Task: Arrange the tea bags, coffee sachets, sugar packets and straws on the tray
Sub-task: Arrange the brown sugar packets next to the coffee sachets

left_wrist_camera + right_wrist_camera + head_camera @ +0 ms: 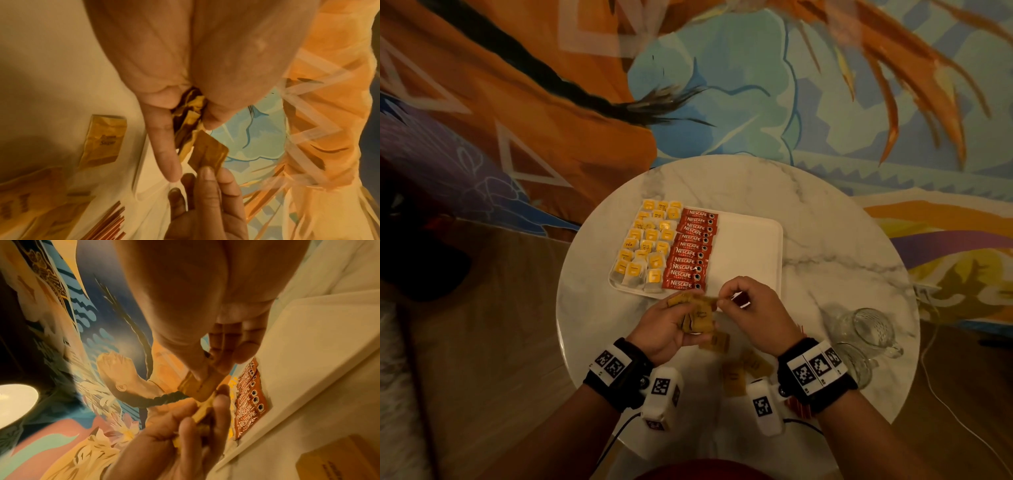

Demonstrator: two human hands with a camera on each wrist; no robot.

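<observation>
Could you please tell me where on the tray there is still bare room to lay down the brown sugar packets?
The tray is bare on its right half, between the coffee sachets and its right rim. The left part is crowded: tea bags fill it up to the sachet column. The left hand and right hand hold sugar packets just off the near rim.

A hospitality setting, likely a café or hotel lounge. A small round marble-topped bench stands on a wood-plank floor against a large painted mural in orange, blue and purple. On the bench, a white tray carries rows of yellow-tagged tea bags and red Nescafé Classic coffee sachets; brown sugar packets and two clear glass mugs lie near the front edge.
</observation>
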